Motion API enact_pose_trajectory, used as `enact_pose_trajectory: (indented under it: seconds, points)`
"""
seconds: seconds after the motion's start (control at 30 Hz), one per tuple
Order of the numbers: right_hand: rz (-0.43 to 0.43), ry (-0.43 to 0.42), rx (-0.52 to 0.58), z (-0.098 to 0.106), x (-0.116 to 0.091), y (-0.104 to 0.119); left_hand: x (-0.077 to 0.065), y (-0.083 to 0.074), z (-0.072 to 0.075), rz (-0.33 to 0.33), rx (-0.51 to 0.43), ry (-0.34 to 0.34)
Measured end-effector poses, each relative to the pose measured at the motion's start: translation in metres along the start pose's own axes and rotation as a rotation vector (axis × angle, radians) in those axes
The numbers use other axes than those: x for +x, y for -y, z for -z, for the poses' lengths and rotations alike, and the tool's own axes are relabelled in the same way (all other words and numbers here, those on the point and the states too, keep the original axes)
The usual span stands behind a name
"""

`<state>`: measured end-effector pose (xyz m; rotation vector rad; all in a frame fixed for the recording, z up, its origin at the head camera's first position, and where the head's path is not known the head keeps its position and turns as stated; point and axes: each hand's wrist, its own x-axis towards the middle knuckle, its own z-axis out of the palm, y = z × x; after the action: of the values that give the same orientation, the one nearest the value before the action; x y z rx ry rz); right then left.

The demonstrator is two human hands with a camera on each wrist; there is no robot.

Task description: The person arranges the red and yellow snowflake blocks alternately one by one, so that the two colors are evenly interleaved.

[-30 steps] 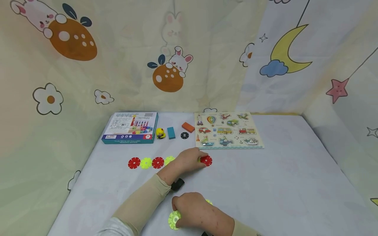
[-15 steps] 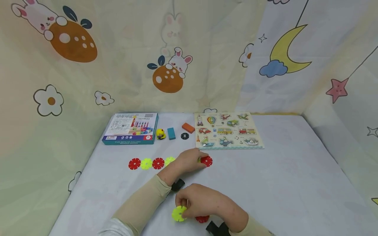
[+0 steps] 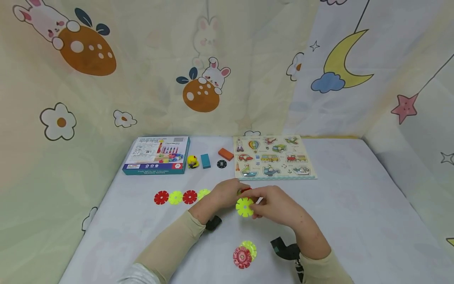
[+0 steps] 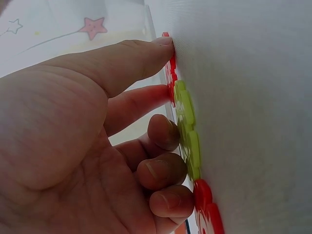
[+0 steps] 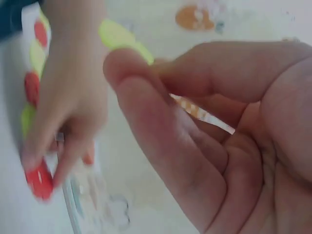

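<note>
My right hand [image 3: 280, 207] pinches a yellow-green snowflake disc [image 3: 244, 207] between thumb and fingers, raised just above the table beside the left hand. With thumb and index finger, my left hand [image 3: 227, 193] holds a red snowflake disc [image 5: 39, 184] by its edges, flat on the table. That disc ends a row of alternating discs, including a red disc [image 3: 161, 197], a yellow-green disc [image 3: 175, 197] and another red disc [image 3: 190, 197]. The left hand and wrist hide part of the row in the head view. In the left wrist view its other fingers are curled against a yellow-green disc [image 4: 186, 131].
A loose red disc [image 3: 242, 257] overlaps a yellow-green disc [image 3: 251, 247] near the front. Along the back are a box [image 3: 156, 155], a yellow duck toy [image 3: 193, 161], a blue block [image 3: 205, 161], an orange block [image 3: 226, 154], a black chip [image 3: 221, 163] and a picture puzzle board [image 3: 274, 157].
My right hand has picked up a yellow-green disc from the front and carried it forward to the left hand, uncovering two loose discs. The left hand has stayed in place.
</note>
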<state>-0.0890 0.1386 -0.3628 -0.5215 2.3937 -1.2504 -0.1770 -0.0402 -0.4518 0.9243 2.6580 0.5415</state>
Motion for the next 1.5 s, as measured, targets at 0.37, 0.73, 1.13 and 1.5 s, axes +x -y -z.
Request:
enact_pose_trajectory:
  seconds: [0.37, 0.73, 1.13, 1.5]
  points:
    - [-0.205, -0.216, 0.011, 0.024, 0.018, -0.055, -0.002, -0.004, 0.0, 0.045, 0.035, 0.003]
    - [-0.309, -0.294, -0.011, 0.02, 0.033, -0.089, 0.0, -0.006, -0.002, 0.049, 0.025, 0.001]
    - [-0.287, -0.316, -0.289, 0.02, 0.034, -0.104, -0.001, -0.009, 0.0, 0.054, 0.012, 0.004]
    - [-0.348, -0.275, -0.27, 0.017, 0.038, -0.102, 0.001, -0.006, 0.003, 0.074, -0.032, 0.005]
